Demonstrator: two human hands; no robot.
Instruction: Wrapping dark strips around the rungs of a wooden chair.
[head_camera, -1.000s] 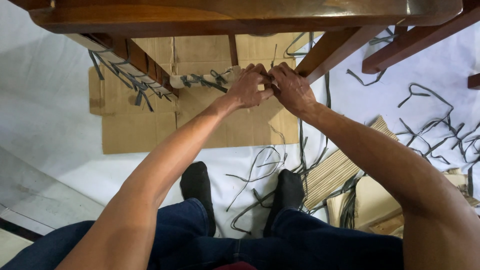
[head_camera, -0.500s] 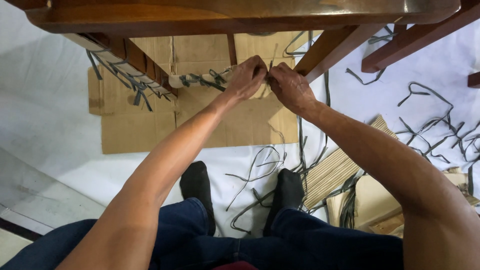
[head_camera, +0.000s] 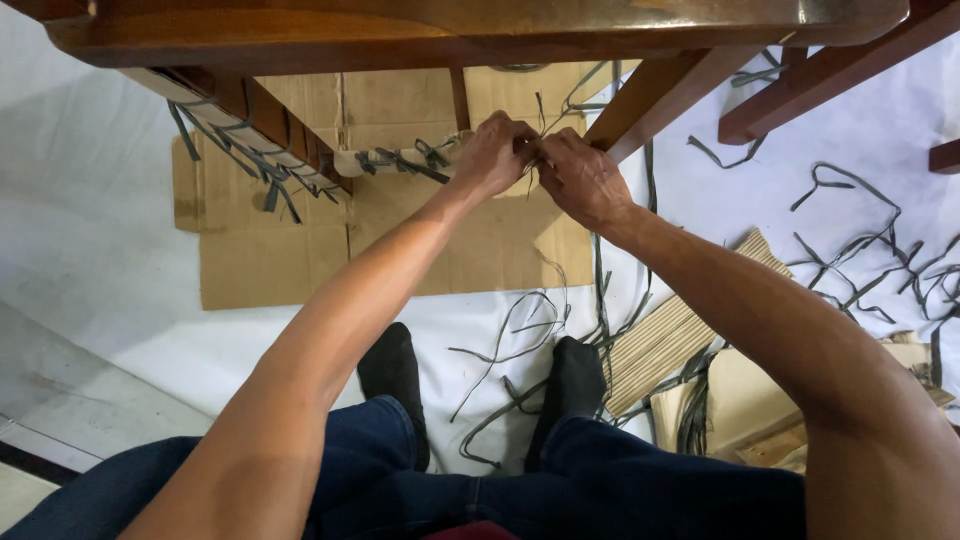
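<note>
1. Both hands are brought together under the wooden frame: the left hand (head_camera: 490, 155) is closed, its fingers pinched on a thin grey strip (head_camera: 541, 118), and the right hand (head_camera: 580, 178) is closed beside it, touching it, with its fingertips on the same strip.
2. That strip is held just where the two hands meet, against the pale wrapped rail (head_camera: 400, 160) of the wooden chair frame (head_camera: 450, 25); its upper end is seen rising between the hands toward the frame.
3. Loose ends of more grey strips (head_camera: 255, 165) are left hanging along the rail at the left.
4. The step in hand is judged to be the tying or tightening of the strip around the rail, as both grips are set at one point.
5. A steady pull with the tension kept would be called for next, so that the wrap is not slackened; whether a knot is already formed cannot be told, as it is hidden by the fingers.
6. A flattened cardboard sheet (head_camera: 280, 260) is spread on the white floor below, and cut strips (head_camera: 850, 230) are scattered at the right, near a ribbed mat (head_camera: 660, 345).
</note>
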